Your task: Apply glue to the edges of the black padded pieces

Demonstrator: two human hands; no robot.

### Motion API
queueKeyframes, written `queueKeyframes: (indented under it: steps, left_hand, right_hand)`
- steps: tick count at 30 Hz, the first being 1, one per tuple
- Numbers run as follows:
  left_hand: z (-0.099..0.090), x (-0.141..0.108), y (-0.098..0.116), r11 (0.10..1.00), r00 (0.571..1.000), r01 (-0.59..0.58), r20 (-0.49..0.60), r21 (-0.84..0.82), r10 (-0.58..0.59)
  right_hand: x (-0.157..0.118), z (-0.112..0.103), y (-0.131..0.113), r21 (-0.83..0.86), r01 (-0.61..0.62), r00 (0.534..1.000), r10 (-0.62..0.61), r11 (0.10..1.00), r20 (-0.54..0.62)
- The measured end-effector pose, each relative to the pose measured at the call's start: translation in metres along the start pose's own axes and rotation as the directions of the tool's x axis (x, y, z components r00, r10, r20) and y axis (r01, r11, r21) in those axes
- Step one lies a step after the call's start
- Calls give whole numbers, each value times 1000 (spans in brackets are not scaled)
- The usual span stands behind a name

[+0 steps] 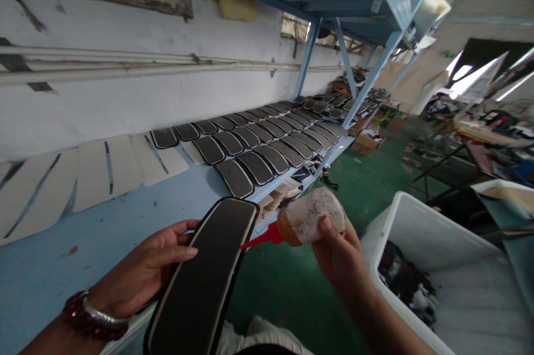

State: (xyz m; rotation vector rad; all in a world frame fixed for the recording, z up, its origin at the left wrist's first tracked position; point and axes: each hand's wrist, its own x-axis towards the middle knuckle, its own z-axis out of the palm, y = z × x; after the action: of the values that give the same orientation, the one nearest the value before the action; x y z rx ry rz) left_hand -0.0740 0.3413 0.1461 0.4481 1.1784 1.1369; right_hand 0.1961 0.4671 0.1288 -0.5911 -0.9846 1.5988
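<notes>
My left hand (146,266) grips the left edge of a long black panel (204,271) with rounded corners, thumb on top and fingers partly hidden beneath. A pale line runs just inside the panel's rim. In my right hand (340,249) is a glue bottle (311,216), tipped on its side, whitish with amber liquid towards its neck. Its red nozzle (262,236) points left, and the tip meets the pale line on the panel's right edge. Similar black panels (258,167) lie in rows on the blue shelf (183,205) ahead.
White curved sheets (104,171) lie along the shelf's left part by the wall. A blue metal post (371,79) rises at the shelf's front edge. To my right stands a white bin (400,205) with dark scraps inside. A cardboard box (367,142) sits on the green floor.
</notes>
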Motion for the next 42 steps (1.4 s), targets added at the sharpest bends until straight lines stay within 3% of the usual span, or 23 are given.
queueKeyframes:
  steps: [10,24,29,34,38,42]
  left_hand:
    - [-6,2,-2,999,995,-33,-92,-34,30]
    - [-6,5,3,988,955,-91,-293,-128,50]
    - [-14,9,1,965,927,-126,-375,-231,31]
    - [-19,14,-8,928,869,-147,-492,-342,-44]
    - [-17,21,-19,876,806,-233,-588,-422,-69]
    - [-9,26,-26,813,788,-306,-610,-495,-75]
  right_hand:
    - [-23,4,-5,-8,-30,967,32,1000,252]
    - [-44,7,-9,-83,-106,895,131,991,427]
    - [-42,5,-5,-115,-85,918,123,990,377]
    - [-34,2,2,-51,-29,954,43,998,296]
    - [-27,0,9,5,61,976,-61,998,211]
    - [-23,0,11,7,117,984,-117,993,132]
